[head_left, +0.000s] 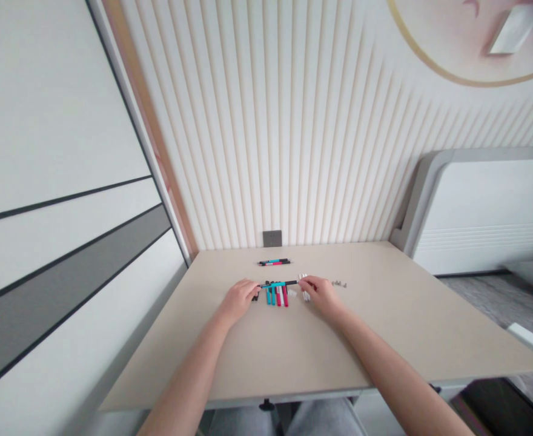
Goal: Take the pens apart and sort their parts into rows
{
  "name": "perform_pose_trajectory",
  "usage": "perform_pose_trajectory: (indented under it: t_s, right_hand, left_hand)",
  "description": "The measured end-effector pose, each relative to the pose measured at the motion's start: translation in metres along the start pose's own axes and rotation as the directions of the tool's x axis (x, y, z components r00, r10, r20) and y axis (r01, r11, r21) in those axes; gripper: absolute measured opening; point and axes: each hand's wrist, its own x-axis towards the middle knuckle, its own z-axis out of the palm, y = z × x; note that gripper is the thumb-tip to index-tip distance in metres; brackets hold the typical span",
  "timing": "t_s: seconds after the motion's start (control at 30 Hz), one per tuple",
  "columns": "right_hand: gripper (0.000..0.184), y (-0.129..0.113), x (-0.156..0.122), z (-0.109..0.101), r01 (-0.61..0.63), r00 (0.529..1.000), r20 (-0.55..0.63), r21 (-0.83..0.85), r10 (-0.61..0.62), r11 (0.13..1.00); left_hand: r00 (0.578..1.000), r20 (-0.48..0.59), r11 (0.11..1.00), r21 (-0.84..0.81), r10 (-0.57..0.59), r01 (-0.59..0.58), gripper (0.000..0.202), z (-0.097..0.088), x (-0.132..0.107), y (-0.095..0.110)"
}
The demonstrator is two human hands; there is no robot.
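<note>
Teal and black, a slim pen (278, 284) lies level across the space between the person's hands, just above a row of teal, white and red pens (273, 295) laid side by side on the beige worktop (398, 327). The left hand (241, 298) is closed on the pen's left end, its fingers curled over the barrel. The right hand (318, 297) reaches in from the other side, with its fingertips (303, 281) at the pen's right end, though the view is too small to tell whether they pinch it or only touch it. Small white pieces (305, 295) lie loose just beside the right hand, and a few small grey parts (339, 284) sit farther right. Two dark pens (274, 262) lie together nearer the fluted wall panel (266, 151), below a dark grey socket plate (272, 238). Holding the pen near both ends and lifting it slightly keeps it level and clear of the row beneath. Slow, short finger movements would best avoid nudging the loose white pieces so close to the right hand.
</note>
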Motion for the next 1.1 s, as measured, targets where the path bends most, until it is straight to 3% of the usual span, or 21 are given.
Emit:
perform_pose_trajectory:
  t_s: [0.1,0.23,0.83,0.97,1.1]
  right_hand:
    - [0.030,0.000,0.000,0.001,-0.012,1.000,-0.028,0.034,0.013,0.999]
    - [0.032,-0.002,-0.001,0.001,-0.008,1.000,0.018,0.080,0.007,0.997]
    - [0.026,-0.001,0.002,0.001,0.028,0.995,-0.096,0.105,-0.018,0.994]
    - [0.029,0.000,0.005,-0.007,0.031,0.992,-0.125,0.056,-0.024,0.998]
    - [0.033,0.012,0.009,-0.028,-0.008,0.969,-0.246,-0.049,-0.004,0.999]
  left_hand:
    - [1.000,0.011,1.000,-0.004,-0.010,0.010,0.033,0.001,0.000,-0.002]
    - [0.999,0.026,1.000,-0.010,-0.018,0.019,0.033,0.001,-0.001,-0.002]
    - [0.998,0.033,0.999,-0.030,-0.045,0.046,0.036,-0.001,0.000,0.002]
    - [0.998,0.022,0.998,-0.030,-0.051,0.052,0.036,-0.002,0.000,0.003]
    - [0.998,0.022,0.997,-0.035,-0.063,0.064,0.037,-0.001,0.000,0.003]
